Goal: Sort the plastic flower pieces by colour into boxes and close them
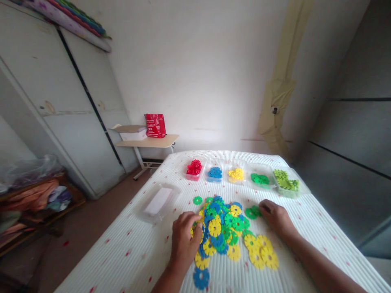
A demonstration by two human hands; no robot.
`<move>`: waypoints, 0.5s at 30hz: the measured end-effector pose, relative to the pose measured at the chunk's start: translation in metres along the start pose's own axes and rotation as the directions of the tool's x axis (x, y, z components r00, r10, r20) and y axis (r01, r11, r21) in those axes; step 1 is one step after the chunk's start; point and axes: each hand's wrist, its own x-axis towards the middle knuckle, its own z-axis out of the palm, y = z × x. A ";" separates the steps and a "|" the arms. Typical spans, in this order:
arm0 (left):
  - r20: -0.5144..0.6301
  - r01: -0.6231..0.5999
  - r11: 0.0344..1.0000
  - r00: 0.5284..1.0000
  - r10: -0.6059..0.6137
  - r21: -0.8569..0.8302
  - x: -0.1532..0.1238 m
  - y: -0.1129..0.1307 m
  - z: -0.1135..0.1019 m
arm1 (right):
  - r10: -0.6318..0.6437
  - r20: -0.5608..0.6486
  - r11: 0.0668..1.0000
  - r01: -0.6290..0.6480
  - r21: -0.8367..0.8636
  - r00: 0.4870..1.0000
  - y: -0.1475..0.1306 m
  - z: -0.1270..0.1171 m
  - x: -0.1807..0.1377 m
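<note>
Head view: tubs (236, 181) (five, clear) stand beyond piled discs (214, 228).

The left hand (184, 234) hides part of the disc pile (225, 232).

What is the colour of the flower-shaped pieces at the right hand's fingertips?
The pieces are green, shown best in the head view.

Between nine and ten o'clock, a red bag (155, 126) and white box (132, 134) stand on a side table (167, 140); farther out, colourful rolls (75, 22) lie atop a pale wardrobe (71, 134). Cloth (38, 201) fills a low shelf (78, 198) past eight. Toward two, tan tape (286, 57) surrounds a wall socket (274, 110); grey panels (357, 130) stand at three.
</note>
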 end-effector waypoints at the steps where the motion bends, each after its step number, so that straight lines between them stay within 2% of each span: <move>1: 0.015 -0.029 0.999 0.999 0.028 0.038 0.000 0.005 -0.001 | 0.011 -0.005 1.000 -0.011 0.001 1.000 0.002 0.001 -0.001; 4: 0.084 -0.103 0.986 0.992 0.092 0.135 0.002 0.022 0.000 | 0.004 -0.009 0.999 -0.005 -0.038 1.000 0.002 0.005 0.001; 8: 0.160 -0.136 0.966 0.982 0.102 0.218 0.003 0.033 0.003 | -0.016 0.008 0.997 0.017 -0.080 1.000 0.002 0.008 0.001; 15: 0.147 -0.129 0.966 0.984 0.098 0.222 0.001 0.032 0.006 | -0.012 0.008 0.997 0.013 -0.074 1.000 0.001 0.008 -0.001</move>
